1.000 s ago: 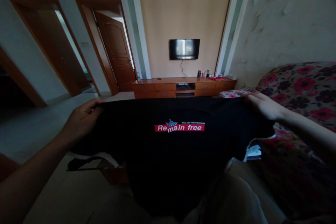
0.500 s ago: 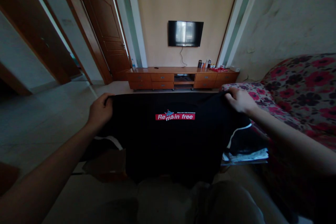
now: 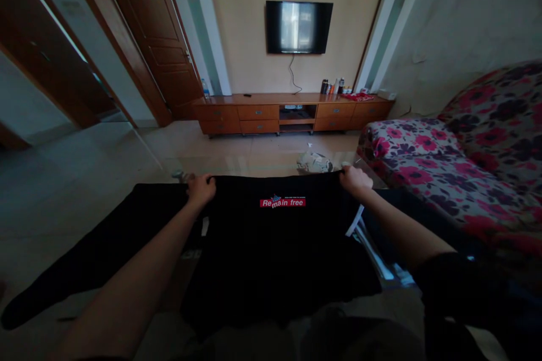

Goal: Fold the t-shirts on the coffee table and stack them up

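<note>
A black long-sleeved top (image 3: 279, 248) with a red "Remain free" print lies spread before me, its body toward me. My left hand (image 3: 201, 188) is closed on its far edge at the left shoulder. At the right shoulder, my right hand (image 3: 356, 178) pinches the same edge, which runs nearly straight between the two. One sleeve (image 3: 97, 237) stretches out to the left, passing under my left forearm. The other sleeve is partly hidden by my right arm. White strips show near both armholes. The top's lower edge fades into shadow.
Beneath the top is a glass table (image 3: 254, 166), with a crumpled pale bundle (image 3: 314, 162) by its far edge. A flowered sofa (image 3: 423, 152) stands at the right. Across the floor are a wooden TV cabinet (image 3: 258, 118) and a wall-mounted television (image 3: 298, 27).
Both hands have come closer together and lower in view, still gripping the top. It now lies flatter, with its left sleeve extended. The table's far edge and the crumpled bundle have come into sight.
</note>
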### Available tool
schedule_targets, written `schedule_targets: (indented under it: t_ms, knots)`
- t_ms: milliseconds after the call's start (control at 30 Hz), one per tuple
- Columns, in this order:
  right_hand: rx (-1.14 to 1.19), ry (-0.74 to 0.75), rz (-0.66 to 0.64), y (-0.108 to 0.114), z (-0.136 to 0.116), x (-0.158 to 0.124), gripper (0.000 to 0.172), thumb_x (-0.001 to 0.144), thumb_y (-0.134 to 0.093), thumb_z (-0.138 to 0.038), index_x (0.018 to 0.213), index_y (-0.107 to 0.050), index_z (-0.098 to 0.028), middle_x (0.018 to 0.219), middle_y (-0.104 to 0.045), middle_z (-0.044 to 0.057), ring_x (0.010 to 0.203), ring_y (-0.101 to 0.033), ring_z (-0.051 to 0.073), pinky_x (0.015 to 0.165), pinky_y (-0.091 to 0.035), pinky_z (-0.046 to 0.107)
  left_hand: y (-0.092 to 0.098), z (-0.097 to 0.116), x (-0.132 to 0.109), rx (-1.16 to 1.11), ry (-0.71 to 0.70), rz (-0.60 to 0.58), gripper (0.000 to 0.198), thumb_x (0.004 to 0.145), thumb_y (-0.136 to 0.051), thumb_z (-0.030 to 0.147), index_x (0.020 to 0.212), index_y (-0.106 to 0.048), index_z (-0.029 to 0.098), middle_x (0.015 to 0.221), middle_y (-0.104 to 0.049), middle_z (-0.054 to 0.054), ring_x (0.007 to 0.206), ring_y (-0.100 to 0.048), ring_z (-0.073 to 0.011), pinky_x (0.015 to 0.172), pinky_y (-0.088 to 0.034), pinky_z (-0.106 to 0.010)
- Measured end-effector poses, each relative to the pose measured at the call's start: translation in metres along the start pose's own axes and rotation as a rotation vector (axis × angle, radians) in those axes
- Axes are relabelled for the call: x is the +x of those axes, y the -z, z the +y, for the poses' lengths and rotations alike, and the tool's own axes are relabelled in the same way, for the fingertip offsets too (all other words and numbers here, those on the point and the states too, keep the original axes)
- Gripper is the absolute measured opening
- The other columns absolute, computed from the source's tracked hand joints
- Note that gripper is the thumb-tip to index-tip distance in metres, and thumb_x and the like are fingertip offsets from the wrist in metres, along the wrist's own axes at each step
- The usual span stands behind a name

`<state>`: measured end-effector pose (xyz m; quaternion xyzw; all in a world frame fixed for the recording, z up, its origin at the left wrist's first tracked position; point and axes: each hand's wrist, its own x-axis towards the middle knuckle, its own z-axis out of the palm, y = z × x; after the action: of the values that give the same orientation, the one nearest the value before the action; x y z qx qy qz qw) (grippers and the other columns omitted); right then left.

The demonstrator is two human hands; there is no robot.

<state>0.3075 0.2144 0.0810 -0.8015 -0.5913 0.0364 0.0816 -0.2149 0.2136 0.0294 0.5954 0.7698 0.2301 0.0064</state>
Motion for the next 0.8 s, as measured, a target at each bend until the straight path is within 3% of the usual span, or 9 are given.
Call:
schedule_targets:
  t_ms: [133,233,300,400,500,567,667,733,800]
  knots:
    - [0.175,-0.085,-0.056,-0.047,-0.006,0.018,0.045,0.100,-0.039,-0.031,0.134,-0.064,-0.016,0.125,-0.069,0.022,0.119,-0.067,0.036,0.097,-0.053,0.046,-0.033,0.004,-0.006,0.025,0.095,0.069,0.043,0.098,-0.040,0.035,0.122,-0.072,0.021,0.127,-0.066,-0.020,0.125,-0.053,-0.0414,0.096,-0.046,-0.060]
    - [0.228,-0.086,-0.074,-0.076,-0.011,0.015,0.049,0.098,-0.044,-0.027,0.141,-0.054,-0.007,0.129,-0.066,0.025,0.121,-0.065,0.033,0.101,-0.051,0.039,-0.052,0.008,-0.020,0.100,0.058,0.135,0.040,0.095,-0.045,0.032,0.126,-0.068,0.021,0.134,-0.058,-0.021,0.128,-0.048,-0.0436,0.097,-0.044,-0.061]
    - [0.212,-0.016,-0.046,-0.093,-0.016,0.006,0.056,0.095,-0.052,-0.027,0.146,-0.047,-0.005,0.133,-0.063,0.024,0.122,-0.063,0.032,0.102,-0.049,0.038,-0.062,0.013,-0.032,0.162,-0.063,0.146,0.041,0.092,-0.051,0.032,0.129,-0.065,0.021,0.138,-0.055,-0.021,0.129,-0.047,-0.0428,0.099,-0.043,-0.059]
    - [0.119,0.284,-0.026,-0.113,-0.029,-0.011,0.041,0.094,-0.057,-0.030,0.131,-0.061,-0.014,0.132,-0.061,0.019,0.122,-0.057,0.031,0.104,-0.047,0.039,-0.077,0.025,-0.046,0.218,-0.384,-0.039,0.029,0.092,-0.051,0.035,0.108,-0.072,0.021,0.117,-0.065,-0.017,0.119,-0.055,-0.0364,0.102,-0.043,-0.052]
    - [0.045,0.475,-0.147,-0.127,-0.044,-0.019,0.029,0.097,-0.054,-0.037,0.110,-0.072,-0.019,0.128,-0.062,0.015,0.122,-0.053,0.032,0.101,-0.047,0.043,-0.093,0.035,-0.050,0.195,-0.589,-0.266,0.033,0.096,-0.045,0.036,0.090,-0.073,0.022,0.097,-0.070,-0.013,0.107,-0.062,-0.0302,0.100,-0.047,-0.045]
    - [0.072,0.456,-0.173,-0.133,-0.053,-0.018,0.037,0.100,-0.049,-0.039,0.127,-0.069,-0.024,0.141,-0.056,0.014,0.129,-0.049,0.034,0.100,-0.047,0.047,-0.104,0.036,-0.047,0.128,-0.609,-0.276,0.036,0.098,-0.042,0.034,0.108,-0.074,0.020,0.115,-0.072,-0.013,0.115,-0.062,-0.0278,0.103,-0.047,-0.042]
    - [0.145,0.357,-0.167,-0.141,-0.065,-0.010,0.065,0.101,-0.047,-0.041,0.163,-0.029,-0.039,0.168,-0.031,0.007,0.143,-0.038,0.038,0.103,-0.045,0.057,-0.121,0.034,-0.038,0.069,-0.510,-0.180,0.057,0.098,-0.044,0.034,0.153,-0.049,0.018,0.160,-0.047,-0.014,0.145,-0.045,-0.0283,0.117,-0.038,-0.043]
    - [0.161,0.307,-0.168,-0.146,-0.071,-0.005,0.076,0.101,-0.046,-0.043,0.167,-0.009,-0.042,0.174,-0.017,0.003,0.149,-0.031,0.039,0.107,-0.041,0.062,-0.130,0.032,-0.034,0.096,-0.412,-0.189,0.066,0.099,-0.044,0.038,0.162,-0.036,0.020,0.169,-0.032,-0.013,0.154,-0.033,-0.0313,0.122,-0.030,-0.048]
    - [0.146,0.275,-0.153,-0.152,-0.075,-0.002,0.073,0.102,-0.041,-0.045,0.168,-0.011,-0.038,0.175,-0.016,0.004,0.152,-0.027,0.037,0.112,-0.036,0.064,-0.136,0.031,-0.032,0.133,-0.335,-0.240,0.063,0.101,-0.039,0.042,0.161,-0.038,0.023,0.170,-0.031,-0.012,0.156,-0.030,-0.0330,0.123,-0.027,-0.052]
